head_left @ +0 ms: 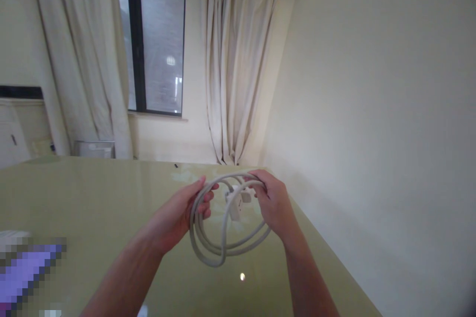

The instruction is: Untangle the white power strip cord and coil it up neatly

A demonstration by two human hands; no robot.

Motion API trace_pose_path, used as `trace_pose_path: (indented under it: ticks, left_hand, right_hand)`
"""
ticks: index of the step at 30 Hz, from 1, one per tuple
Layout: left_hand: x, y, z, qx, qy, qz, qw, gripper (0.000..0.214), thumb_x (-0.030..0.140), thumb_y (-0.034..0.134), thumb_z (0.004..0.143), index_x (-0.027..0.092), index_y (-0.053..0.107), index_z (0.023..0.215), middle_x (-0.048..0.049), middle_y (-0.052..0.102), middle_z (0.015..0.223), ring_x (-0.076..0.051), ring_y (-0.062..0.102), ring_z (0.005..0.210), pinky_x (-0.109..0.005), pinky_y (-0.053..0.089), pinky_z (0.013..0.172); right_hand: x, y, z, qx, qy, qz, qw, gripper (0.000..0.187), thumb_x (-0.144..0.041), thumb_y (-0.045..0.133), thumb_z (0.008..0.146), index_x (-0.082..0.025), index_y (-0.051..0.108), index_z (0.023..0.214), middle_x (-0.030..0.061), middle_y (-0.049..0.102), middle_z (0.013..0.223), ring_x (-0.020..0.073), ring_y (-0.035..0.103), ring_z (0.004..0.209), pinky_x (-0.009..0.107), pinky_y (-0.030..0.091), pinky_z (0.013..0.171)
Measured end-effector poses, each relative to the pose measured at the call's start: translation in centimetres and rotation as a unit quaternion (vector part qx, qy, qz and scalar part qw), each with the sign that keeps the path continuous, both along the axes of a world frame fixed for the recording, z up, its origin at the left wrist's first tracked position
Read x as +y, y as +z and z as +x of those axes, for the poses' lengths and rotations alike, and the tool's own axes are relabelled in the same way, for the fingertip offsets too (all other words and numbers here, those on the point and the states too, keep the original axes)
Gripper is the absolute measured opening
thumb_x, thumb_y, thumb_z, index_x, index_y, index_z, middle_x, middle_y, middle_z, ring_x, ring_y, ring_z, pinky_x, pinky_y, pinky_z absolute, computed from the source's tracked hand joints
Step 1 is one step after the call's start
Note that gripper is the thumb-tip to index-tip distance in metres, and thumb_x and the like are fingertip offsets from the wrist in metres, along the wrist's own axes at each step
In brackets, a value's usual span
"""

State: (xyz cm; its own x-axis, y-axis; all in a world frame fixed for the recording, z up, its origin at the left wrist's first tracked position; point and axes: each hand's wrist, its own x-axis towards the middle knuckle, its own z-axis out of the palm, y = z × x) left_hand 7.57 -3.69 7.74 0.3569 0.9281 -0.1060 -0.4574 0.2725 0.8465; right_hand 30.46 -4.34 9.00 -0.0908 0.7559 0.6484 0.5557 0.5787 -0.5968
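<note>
Between my two hands a pale grey cable hangs in several round loops above the table. My left hand is closed around the left side of the coil, thumb on top and fingers curled behind it. At the upper right of the loops, my right hand grips the cable, its fingertips partly hidden. A small white power strip with dark slots shows through the loops, beside a white plug-like piece. Whether either piece rests on the table or hangs from the cable, I cannot tell.
The glossy greenish table stretches ahead, with a plain wall along its right edge. A small dark object lies near the far edge. At the lower left is a blurred-out purple item. Curtains and a window stand behind.
</note>
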Motion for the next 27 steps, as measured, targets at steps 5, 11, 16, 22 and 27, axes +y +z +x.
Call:
trace_pose_path:
  ticks: [5, 11, 16, 22, 27]
  left_hand:
    - [0.5, 0.1, 0.9, -0.096, 0.028, -0.075, 0.992, 0.016, 0.02, 0.057, 0.099, 0.011, 0.065, 0.088, 0.0004, 0.056, 0.073, -0.004, 0.047, 0.048, -0.02, 0.058, 0.056]
    - [2.6, -1.4, 0.3, -0.15, 0.127, -0.122, 0.973, 0.016, 0.008, 0.051, 0.099, 0.011, 0.06, 0.087, 0.0009, 0.055, 0.068, -0.006, 0.055, 0.051, -0.019, 0.059, 0.055]
    - [4.6, -2.5, -2.0, -0.183, 0.137, -0.106, 0.968, 0.025, 0.005, 0.038, 0.102, 0.011, 0.056, 0.087, 0.0088, 0.039, 0.059, -0.001, 0.036, 0.037, -0.009, 0.029, 0.033]
    - [4.7, -2.4, -3.3, -0.054, 0.212, 0.016, 0.976, 0.014, 0.027, 0.06, 0.096, 0.014, 0.064, 0.094, 0.0134, 0.024, 0.055, -0.002, 0.017, 0.035, -0.011, 0.013, 0.031]
    - [3.5, -1.4, -2.9, 0.031, 0.204, 0.098, 0.974, 0.042, 0.047, 0.082, 0.074, 0.014, 0.069, 0.098, 0.0133, 0.025, 0.058, -0.002, 0.016, 0.04, -0.012, 0.012, 0.034]
  right_hand:
    - [-0.7, 0.8, 0.9, 0.066, 0.046, -0.058, 0.995, 0.018, -0.025, 0.057, 0.093, -0.019, 0.074, 0.095, 0.0027, 0.071, 0.083, 0.0166, 0.062, 0.077, 0.027, 0.046, 0.071]
    - [-1.2, 1.0, 0.9, 0.171, 0.062, -0.124, 0.975, 0.023, -0.04, 0.074, 0.086, -0.017, 0.073, 0.086, 0.0016, 0.067, 0.072, 0.014, 0.057, 0.067, 0.024, 0.042, 0.061]
    - [0.1, 0.5, 1.7, 0.383, 0.047, -0.121, 0.915, 0.031, -0.043, 0.083, 0.076, -0.017, 0.067, 0.084, -0.0048, 0.057, 0.066, 0.0039, 0.027, 0.046, 0.02, 0.017, 0.042]
    - [2.9, -0.9, 3.5, 0.573, 0.043, -0.153, 0.804, 0.029, -0.028, 0.086, 0.063, -0.019, 0.065, 0.08, -0.0068, 0.053, 0.066, 0.0024, 0.029, 0.045, 0.016, 0.025, 0.039]
    - [3.2, -1.4, 2.7, 0.553, 0.05, -0.174, 0.813, 0.034, -0.03, 0.088, 0.061, -0.018, 0.071, 0.088, -0.0046, 0.058, 0.072, 0.0027, 0.029, 0.046, 0.017, 0.022, 0.038]
